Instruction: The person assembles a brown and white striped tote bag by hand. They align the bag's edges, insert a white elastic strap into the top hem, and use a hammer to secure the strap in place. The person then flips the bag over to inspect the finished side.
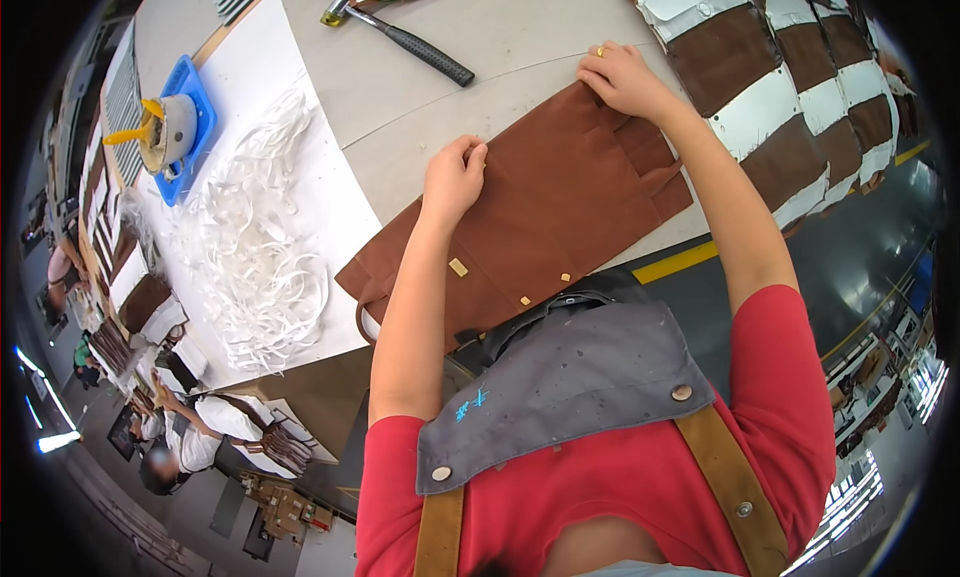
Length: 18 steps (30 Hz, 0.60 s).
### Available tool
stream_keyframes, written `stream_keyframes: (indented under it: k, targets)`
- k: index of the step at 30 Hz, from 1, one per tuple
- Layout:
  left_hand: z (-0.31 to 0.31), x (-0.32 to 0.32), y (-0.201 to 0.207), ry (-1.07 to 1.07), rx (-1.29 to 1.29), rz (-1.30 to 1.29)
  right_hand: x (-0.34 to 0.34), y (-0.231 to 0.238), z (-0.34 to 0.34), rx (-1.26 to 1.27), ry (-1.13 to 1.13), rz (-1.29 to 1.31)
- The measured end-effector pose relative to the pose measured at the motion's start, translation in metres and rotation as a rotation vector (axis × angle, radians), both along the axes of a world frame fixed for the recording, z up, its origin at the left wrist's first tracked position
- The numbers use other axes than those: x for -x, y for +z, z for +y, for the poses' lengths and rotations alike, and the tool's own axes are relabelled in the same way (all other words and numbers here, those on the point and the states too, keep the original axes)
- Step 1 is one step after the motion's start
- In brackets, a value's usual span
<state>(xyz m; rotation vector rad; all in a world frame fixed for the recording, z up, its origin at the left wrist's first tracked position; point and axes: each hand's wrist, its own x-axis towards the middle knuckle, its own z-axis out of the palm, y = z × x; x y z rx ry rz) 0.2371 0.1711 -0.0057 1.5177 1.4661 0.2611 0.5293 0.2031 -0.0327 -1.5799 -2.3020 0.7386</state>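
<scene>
A brown bag (545, 202) lies flat and slanted across the work table in front of me, with small gold-coloured metal fittings along its near side. A strap loop shows at its right end and another at its left. My left hand (456, 180) is closed on the bag's far edge, thumb and fingers pinched together. At the far right corner, my right hand (625, 80) has its fingers curled over the same edge. The fingertips of both hands are partly hidden.
A hammer (410, 47) lies beyond the bag. White strips (262, 267) are heaped on white sheet at left, near a blue tray (207, 117) bearing a pot (178, 132) with yellow-handled tools. Brown-and-white pieces (745, 77) are stacked at right. A co-worker (190, 432) sits at lower left.
</scene>
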Motion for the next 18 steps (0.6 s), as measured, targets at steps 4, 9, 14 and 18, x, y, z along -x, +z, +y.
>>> stream_keyframes:
  k: [4,9,14,18]
  targets:
    - [-0.001,-0.013,-0.012,-0.038,-0.176,0.011,0.038,0.009,-0.005,0.002,0.103,0.045]
    - [-0.002,-0.014,-0.029,-0.006,-0.205,-0.003,0.027,0.012,0.003,0.063,0.160,0.021]
    - [-0.004,-0.009,-0.026,0.010,-0.226,0.007,-0.037,0.001,0.005,-0.016,-0.080,-0.097]
    - [-0.003,0.016,-0.004,-0.001,0.019,0.068,-0.036,0.017,-0.007,0.434,-0.438,0.247]
